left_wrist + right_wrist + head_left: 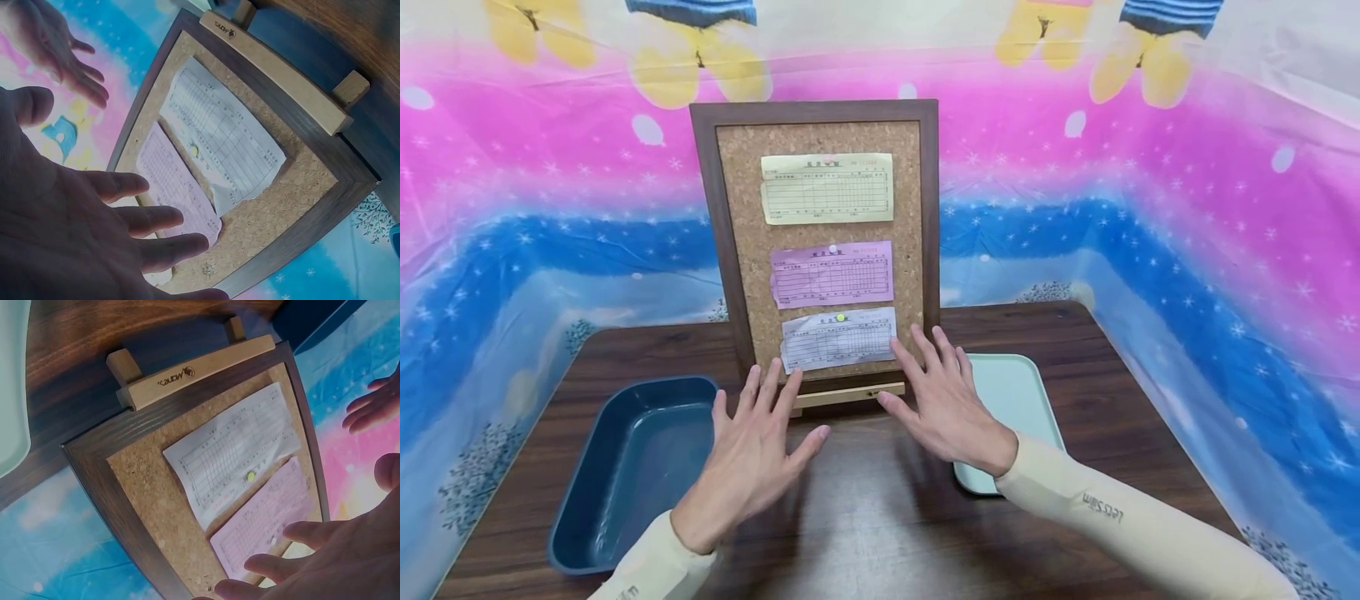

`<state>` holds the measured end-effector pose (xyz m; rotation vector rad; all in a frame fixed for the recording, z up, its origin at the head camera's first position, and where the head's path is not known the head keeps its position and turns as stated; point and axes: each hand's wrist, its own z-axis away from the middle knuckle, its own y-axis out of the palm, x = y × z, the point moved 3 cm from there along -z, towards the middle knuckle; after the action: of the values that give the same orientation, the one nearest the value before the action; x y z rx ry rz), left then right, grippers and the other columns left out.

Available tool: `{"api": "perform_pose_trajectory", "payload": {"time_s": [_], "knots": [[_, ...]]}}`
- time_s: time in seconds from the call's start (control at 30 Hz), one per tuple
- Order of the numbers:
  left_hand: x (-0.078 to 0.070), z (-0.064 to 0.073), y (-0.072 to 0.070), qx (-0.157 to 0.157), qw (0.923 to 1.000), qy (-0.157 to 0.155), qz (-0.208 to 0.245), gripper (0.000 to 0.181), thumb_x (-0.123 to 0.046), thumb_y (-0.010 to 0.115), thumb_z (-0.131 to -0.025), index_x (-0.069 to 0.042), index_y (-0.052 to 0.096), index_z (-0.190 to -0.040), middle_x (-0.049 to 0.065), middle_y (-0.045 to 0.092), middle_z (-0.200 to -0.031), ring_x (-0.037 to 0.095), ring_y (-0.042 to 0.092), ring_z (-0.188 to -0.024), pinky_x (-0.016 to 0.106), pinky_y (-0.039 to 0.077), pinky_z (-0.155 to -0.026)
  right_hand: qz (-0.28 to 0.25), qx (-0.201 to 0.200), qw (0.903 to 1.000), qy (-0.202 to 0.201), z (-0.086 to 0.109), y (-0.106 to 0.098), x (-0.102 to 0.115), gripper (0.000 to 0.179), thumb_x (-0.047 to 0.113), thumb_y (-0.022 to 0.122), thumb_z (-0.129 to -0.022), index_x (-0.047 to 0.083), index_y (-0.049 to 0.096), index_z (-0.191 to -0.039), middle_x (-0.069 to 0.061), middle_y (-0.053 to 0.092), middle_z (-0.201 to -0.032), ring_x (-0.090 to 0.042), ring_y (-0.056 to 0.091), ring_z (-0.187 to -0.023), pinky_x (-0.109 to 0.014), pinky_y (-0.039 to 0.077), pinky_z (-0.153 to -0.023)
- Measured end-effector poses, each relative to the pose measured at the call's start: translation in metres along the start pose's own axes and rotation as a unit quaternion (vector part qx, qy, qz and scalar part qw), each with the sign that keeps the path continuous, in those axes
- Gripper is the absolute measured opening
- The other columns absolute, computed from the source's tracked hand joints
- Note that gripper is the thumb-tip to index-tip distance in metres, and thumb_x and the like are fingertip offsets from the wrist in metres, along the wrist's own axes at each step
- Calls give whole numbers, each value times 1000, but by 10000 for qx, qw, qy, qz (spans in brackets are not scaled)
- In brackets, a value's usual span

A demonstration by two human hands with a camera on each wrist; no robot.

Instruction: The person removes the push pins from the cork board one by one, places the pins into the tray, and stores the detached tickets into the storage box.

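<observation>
A framed cork board (906,275) leans upright on a small wooden easel (850,395). Pinned to it, top to bottom, are a yellow form (827,196), a pink form (835,279) and a white form (838,342). A yellow-green pushpin (840,317) holds the white one, a white pushpin (832,249) the pink one. My left hand (745,458), fingers spread and holding nothing, hovers before the board's lower left, beside a blue tray. The right hand (951,408), likewise spread and bare, is before the lower right corner, partly covering a pale green tray.
The deep blue tray (576,500) sits on the left of the dark wood table (865,525). On the right lies the flat pale green tray (1011,387). A colourful patterned cloth (1150,167) surrounds the table at the back and sides.
</observation>
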<state>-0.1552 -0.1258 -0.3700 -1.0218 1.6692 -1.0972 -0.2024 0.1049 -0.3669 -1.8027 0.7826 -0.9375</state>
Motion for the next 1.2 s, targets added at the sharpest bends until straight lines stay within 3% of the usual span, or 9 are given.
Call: {"api": "perform_pose_trajectory", "payload": {"time_s": [0.13,0.33,0.83,1.2], "knots": [[0,-2,-2,12,10000,-1,-17,80,-63,44,-90,-9,30,-148,18,18,-153,39,12,-139,69,6,-99,-66,-8,10000,27,-4,-2,0,68,56,40,-95,18,26,-150,-13,13,-155,-34,2,-141,-61,6,-105],[1,-6,-9,-17,10000,3,17,82,-65,41,-90,-9,29,-148,18,17,-154,40,10,-139,69,5,-99,-2,-5,10000,32,-10,-5,0,72,61,34,-94,18,26,-150,-12,13,-155,-33,2,-141,-61,8,-105],[2,-18,-20,-264,9995,-133,54,78,-56,52,-90,-9,31,-148,21,19,-152,43,11,-138,69,5,-99,-20,-59,9998,-170,-24,-20,10,72,63,29,-94,20,23,-151,-9,8,-156,-31,-3,-141,-60,7,-105],[1,-25,-28,-417,9991,-47,111,81,-62,43,-91,-9,27,-149,21,17,-153,43,10,-138,68,4,-99,105,-275,9990,-328,-36,-28,19,70,60,33,-95,18,25,-151,-13,12,-155,-33,1,-141,-58,8,-106]]}}
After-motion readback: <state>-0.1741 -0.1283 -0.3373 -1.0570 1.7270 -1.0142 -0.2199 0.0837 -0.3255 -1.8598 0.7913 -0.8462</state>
